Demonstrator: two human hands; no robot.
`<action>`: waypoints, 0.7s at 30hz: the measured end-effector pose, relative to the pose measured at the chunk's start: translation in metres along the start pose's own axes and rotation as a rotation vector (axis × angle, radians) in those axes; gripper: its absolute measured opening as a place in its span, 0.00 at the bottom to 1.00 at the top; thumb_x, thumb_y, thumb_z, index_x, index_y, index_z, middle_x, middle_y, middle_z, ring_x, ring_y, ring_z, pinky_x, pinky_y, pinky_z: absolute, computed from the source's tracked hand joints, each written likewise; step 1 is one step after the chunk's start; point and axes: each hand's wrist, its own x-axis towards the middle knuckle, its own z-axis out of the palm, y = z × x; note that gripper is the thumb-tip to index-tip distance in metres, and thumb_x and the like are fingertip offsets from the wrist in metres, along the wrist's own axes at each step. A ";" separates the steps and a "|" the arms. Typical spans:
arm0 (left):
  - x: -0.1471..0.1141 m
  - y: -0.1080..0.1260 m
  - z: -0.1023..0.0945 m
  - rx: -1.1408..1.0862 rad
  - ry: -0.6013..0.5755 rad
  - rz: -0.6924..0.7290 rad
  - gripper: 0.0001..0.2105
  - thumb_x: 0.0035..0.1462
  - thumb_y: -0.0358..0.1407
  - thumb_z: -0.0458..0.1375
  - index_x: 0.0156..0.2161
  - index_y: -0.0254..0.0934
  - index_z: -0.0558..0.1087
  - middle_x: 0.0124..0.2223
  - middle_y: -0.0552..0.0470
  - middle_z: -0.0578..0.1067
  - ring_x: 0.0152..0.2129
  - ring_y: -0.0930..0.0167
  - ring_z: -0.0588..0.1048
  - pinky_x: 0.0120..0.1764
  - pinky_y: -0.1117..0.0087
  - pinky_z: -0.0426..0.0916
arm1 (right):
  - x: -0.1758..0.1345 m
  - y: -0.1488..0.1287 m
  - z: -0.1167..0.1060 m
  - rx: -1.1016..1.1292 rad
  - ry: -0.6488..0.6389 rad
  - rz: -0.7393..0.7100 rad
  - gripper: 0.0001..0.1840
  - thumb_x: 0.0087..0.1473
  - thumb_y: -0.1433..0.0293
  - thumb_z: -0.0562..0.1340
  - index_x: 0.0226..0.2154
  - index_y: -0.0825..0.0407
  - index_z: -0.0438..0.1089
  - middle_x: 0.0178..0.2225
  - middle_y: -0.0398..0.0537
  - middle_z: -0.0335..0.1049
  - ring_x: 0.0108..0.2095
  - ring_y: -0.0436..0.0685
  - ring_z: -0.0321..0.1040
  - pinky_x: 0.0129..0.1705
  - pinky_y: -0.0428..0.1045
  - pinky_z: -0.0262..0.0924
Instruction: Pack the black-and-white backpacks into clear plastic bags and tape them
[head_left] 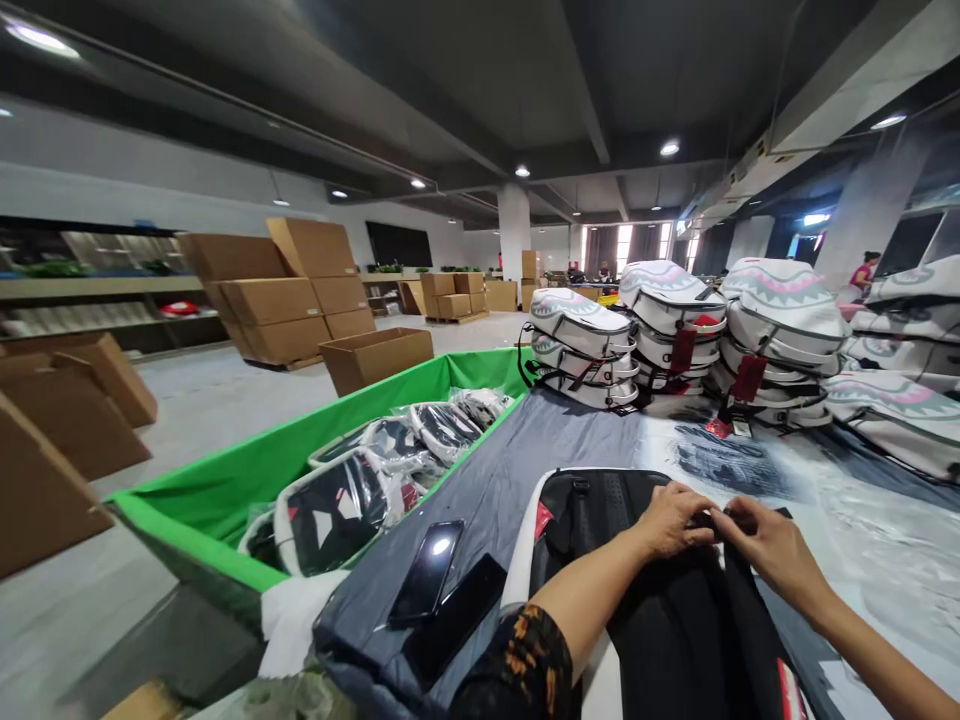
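A white-edged backpack (667, 630) lies on the table in front of me with its black padded back facing up. My left hand (675, 520) reaches across it, fingers closed on a black strap at its upper right. Close beside it, my right hand (776, 555) pinches the same strap, the fingertips of both hands almost meeting. The exact piece between the fingers is mostly hidden. Below my hands, a padded shoulder strap (754, 625) runs down the right side. A red tag (541, 520) shows at the bag's upper left edge.
Stacked white patterned backpacks (780, 310) line the table's far side. Two dark phones (429, 570) lie left of my bag. A green-lined bin (202, 540) holds several plastic-wrapped backpacks (337, 510). Cardboard boxes (277, 310) stand on the floor beyond; another person (864, 272) is far right.
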 end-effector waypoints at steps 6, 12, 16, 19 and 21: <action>-0.010 -0.012 0.007 -0.006 0.078 -0.073 0.15 0.50 0.29 0.64 0.45 0.43 0.80 0.44 0.48 0.75 0.49 0.59 0.70 0.57 0.60 0.58 | -0.044 -0.028 0.010 -0.081 0.141 -0.209 0.17 0.49 0.50 0.60 0.28 0.45 0.67 0.22 0.43 0.72 0.21 0.57 0.71 0.25 0.50 0.62; -0.005 -0.019 0.005 -0.050 0.117 -0.127 0.11 0.49 0.28 0.65 0.38 0.43 0.80 0.40 0.50 0.78 0.44 0.61 0.72 0.54 0.63 0.63 | -0.087 -0.052 -0.007 -0.101 0.247 -0.474 0.12 0.53 0.55 0.63 0.28 0.45 0.70 0.19 0.40 0.70 0.15 0.52 0.65 0.20 0.47 0.60; -0.005 -0.006 0.001 -0.026 0.100 -0.139 0.18 0.48 0.26 0.67 0.45 0.43 0.79 0.38 0.50 0.79 0.45 0.60 0.72 0.55 0.60 0.62 | -0.106 -0.045 -0.025 -0.032 0.224 -0.377 0.16 0.51 0.50 0.65 0.28 0.45 0.71 0.19 0.39 0.70 0.15 0.51 0.65 0.18 0.46 0.60; -0.008 0.018 -0.001 0.088 0.090 -0.038 0.35 0.46 0.30 0.72 0.60 0.46 0.71 0.50 0.45 0.78 0.54 0.55 0.69 0.59 0.55 0.57 | -0.099 -0.037 -0.039 0.010 0.209 -0.252 0.24 0.48 0.41 0.64 0.28 0.45 0.70 0.18 0.39 0.67 0.14 0.52 0.62 0.16 0.47 0.58; -0.010 0.036 -0.004 0.263 0.020 0.160 0.31 0.49 0.35 0.73 0.59 0.49 0.73 0.61 0.45 0.73 0.63 0.53 0.61 0.63 0.54 0.53 | -0.085 -0.038 -0.049 -0.004 0.160 -0.221 0.29 0.46 0.37 0.62 0.28 0.45 0.70 0.18 0.40 0.66 0.16 0.53 0.62 0.18 0.48 0.59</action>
